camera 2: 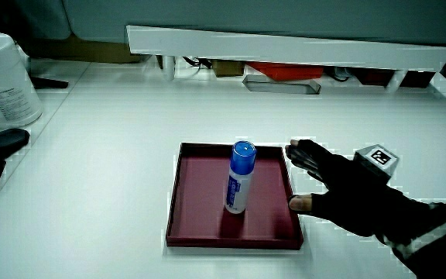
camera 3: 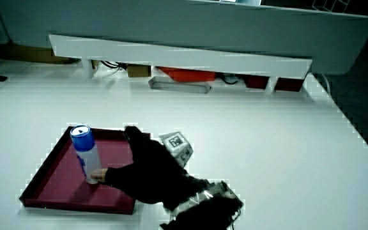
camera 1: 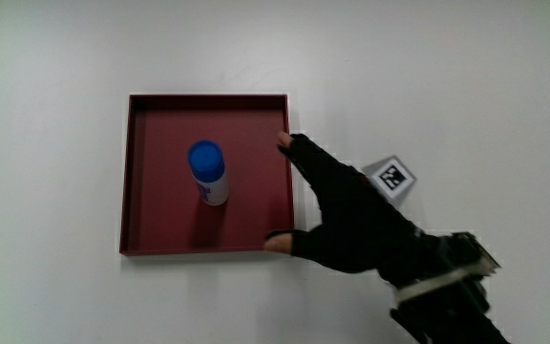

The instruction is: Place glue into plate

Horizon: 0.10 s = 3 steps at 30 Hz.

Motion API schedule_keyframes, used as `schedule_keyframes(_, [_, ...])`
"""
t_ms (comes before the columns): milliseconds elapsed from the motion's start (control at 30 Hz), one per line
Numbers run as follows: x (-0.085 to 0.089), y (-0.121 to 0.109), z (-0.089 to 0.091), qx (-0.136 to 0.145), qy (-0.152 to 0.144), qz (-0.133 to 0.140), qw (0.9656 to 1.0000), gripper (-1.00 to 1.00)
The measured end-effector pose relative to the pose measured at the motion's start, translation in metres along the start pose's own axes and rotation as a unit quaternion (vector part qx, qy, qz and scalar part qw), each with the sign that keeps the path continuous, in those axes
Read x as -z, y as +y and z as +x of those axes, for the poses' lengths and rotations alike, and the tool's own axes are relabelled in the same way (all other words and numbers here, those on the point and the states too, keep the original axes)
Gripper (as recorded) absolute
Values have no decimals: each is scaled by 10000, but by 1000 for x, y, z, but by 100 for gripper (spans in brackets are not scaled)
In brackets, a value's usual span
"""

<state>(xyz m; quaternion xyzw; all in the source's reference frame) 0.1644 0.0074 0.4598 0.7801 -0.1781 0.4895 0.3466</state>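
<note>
Laboratory-style recording bench: bare white table (camera 2: 130, 178), low white partition (camera 2: 285, 46), patterned tracking cube (camera 1: 391, 177) on gloved hand (camera 1: 351, 225)

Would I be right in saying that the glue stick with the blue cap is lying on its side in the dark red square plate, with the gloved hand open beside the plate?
Not quite: the glue stick stands upright in the plate, cap uppermost, as both side views show. The rest holds: the hand is open beside the plate, holding nothing.

glue (camera 1: 208, 172) stands upright in plate (camera 1: 160, 229), hand (camera 1: 347, 215) beside plate's rim
</note>
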Motion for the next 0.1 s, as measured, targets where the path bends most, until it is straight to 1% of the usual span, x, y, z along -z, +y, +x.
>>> schedule_keyframes(33, [-2, -6, 2, 191, -273, -14, 9994, -100])
schedule_keyframes(67, [-4, -7, 3, -1092, -386, 211, 9930, -100])
schedule_keyframes(100, [-2, -13, -7, -865, 441, 86, 9952, -100])
